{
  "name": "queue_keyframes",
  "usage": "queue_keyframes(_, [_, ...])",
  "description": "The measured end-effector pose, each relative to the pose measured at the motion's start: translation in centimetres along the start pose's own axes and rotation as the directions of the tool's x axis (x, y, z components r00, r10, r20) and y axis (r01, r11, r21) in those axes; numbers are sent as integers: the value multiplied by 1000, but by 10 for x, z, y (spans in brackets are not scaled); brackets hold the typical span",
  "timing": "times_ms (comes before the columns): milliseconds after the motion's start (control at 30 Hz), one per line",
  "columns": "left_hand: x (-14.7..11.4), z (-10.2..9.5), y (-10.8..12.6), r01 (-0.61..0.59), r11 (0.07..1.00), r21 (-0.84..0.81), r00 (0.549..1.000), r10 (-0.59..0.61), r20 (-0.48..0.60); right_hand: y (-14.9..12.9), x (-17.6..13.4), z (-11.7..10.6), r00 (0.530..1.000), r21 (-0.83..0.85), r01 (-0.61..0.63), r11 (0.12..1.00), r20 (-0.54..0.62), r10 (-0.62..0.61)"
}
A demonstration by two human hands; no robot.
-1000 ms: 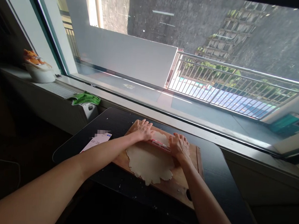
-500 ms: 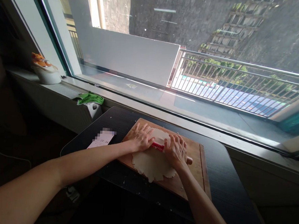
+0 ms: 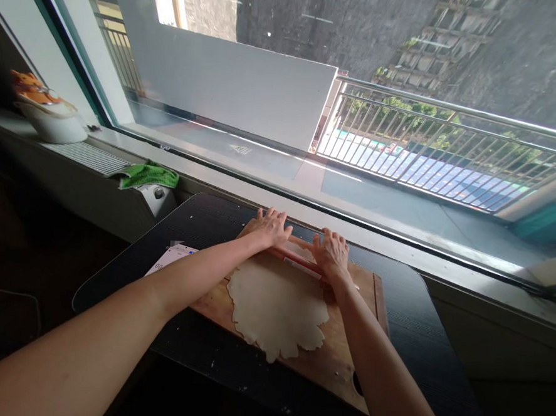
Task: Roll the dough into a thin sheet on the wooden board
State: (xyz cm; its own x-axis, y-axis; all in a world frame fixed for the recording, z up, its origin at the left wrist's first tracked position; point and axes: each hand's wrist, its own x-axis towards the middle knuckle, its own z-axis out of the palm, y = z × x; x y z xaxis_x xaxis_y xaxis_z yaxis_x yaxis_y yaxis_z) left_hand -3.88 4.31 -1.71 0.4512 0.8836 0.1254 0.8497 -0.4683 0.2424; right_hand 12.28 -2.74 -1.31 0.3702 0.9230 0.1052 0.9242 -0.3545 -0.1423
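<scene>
A sheet of flattened dough [image 3: 276,308] with a ragged edge is spread over a wooden cutting board [image 3: 365,285]. Across its far part lies a rolling pin [image 3: 305,263], reddish in the middle. My left hand [image 3: 273,226] rests over the pin's left part, fingers stretched forward and spread. My right hand [image 3: 332,252] presses on the right part with its fingers apart and pointing away from me. Neither hand wraps round the pin; its ends are mostly hidden under the hands.
The board lies on a black table [image 3: 415,317] dotted with white crumbs. Left of my forearm is a phone [image 3: 162,260], partly covered. A green cloth [image 3: 150,175] hangs on the radiator by the window, and a white pot [image 3: 55,121] with an orange toy stands farther left.
Both hands have pushed forward with the rolling pin to the far part of the board. More of the dough's near side shows. The view has shifted slightly.
</scene>
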Motion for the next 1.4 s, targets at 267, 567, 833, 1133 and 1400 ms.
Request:
queue_keyframes(267, [-27,8,-11,-76,996,51,995,79,-57,-6,-35,-7,999,21,20,1000,-50,-19])
queue_keyframes(567, [-107,-2,-9,-120,987,105,978,136,-160,-12,-112,-2,985,-10,127,992,-113,-127])
queue_keyframes(833, [-96,1,-11,-130,985,112,982,144,-121,-5,-108,6,942,-48,243,969,-227,-247])
queue_keyframes(1133, [-9,3,-6,-3,1000,28,999,4,-32,-13,-24,3,988,14,146,989,-48,-145])
queue_keyframes(1400, [12,0,-4,26,1000,10,996,-25,-84,-18,3,-6,997,29,55,998,60,-57])
